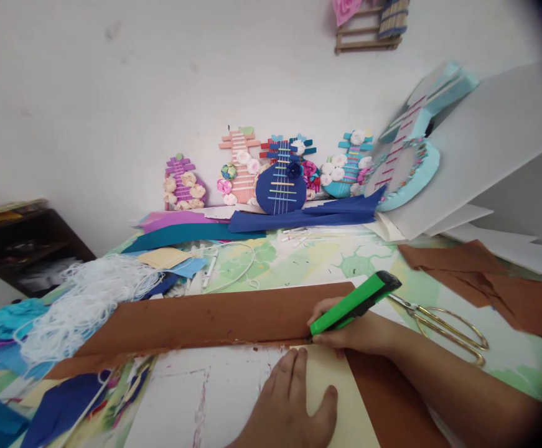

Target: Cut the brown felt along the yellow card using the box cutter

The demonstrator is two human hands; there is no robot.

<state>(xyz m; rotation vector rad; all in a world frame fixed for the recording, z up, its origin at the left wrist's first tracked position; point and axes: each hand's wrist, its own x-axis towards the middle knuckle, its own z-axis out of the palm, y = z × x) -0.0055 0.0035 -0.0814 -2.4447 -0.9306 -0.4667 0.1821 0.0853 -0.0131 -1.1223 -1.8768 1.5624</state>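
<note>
In my right hand [345,326] is a green box cutter [350,305] with a black end, its tip angled down to the lower edge of a brown paper strip [196,320]. My left hand [287,404] lies flat with fingers spread, its fingertips just below that edge. It presses on a cream sheet [345,386] and a white board [191,386] with dark smudged lines. More brown paper [392,398] shows beneath my right forearm. Where the blade meets the paper is hard to make out.
Gold-handled scissors [452,333] lie right of my right hand, near brown scraps [527,292]. A heap of white cord [88,305] and coloured paper pieces [65,410] spread at left. Several decorated paper lutes [280,186] lean along the wall, beside a larger light-blue one [413,174].
</note>
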